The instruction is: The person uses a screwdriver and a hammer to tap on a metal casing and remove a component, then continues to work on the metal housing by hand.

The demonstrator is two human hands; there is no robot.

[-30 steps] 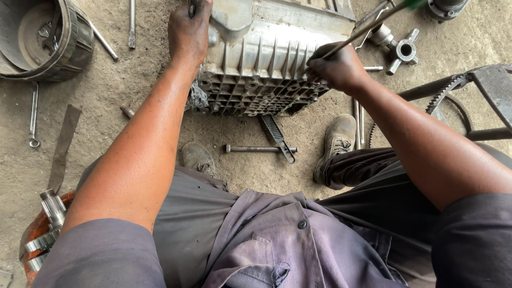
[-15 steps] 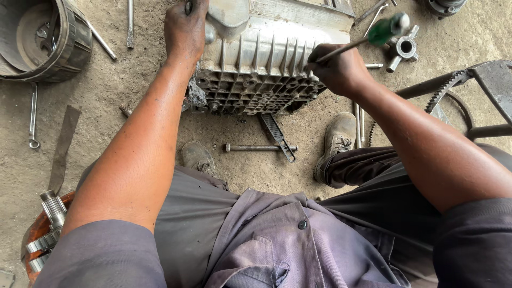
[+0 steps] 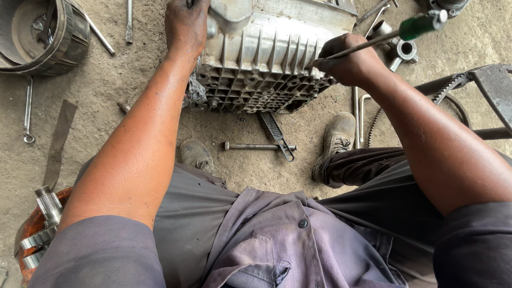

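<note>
At twelve o'clock on the dirt floor lies the ribbed grey cast-metal gearbox housing (image 3: 266, 58). Left hand (image 3: 185, 26), arm outstretched, clamps its upper-left edge. Right hand (image 3: 349, 64), wrist bent, fists a green-handled screwdriver (image 3: 381, 41) slanting toward two o'clock, tip against the housing's right edge.

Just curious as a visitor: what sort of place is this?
Probably a vehicle repair workshop: a ribbed grey metal gearbox casing sits on the dusty concrete floor, with a long steel bolt and a round metal drum nearby.

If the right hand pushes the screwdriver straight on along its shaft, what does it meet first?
Probably the ribbed metal housing: the right hand holds the green-handled screwdriver with its tip at the ribs, though depth is unclear.
</note>
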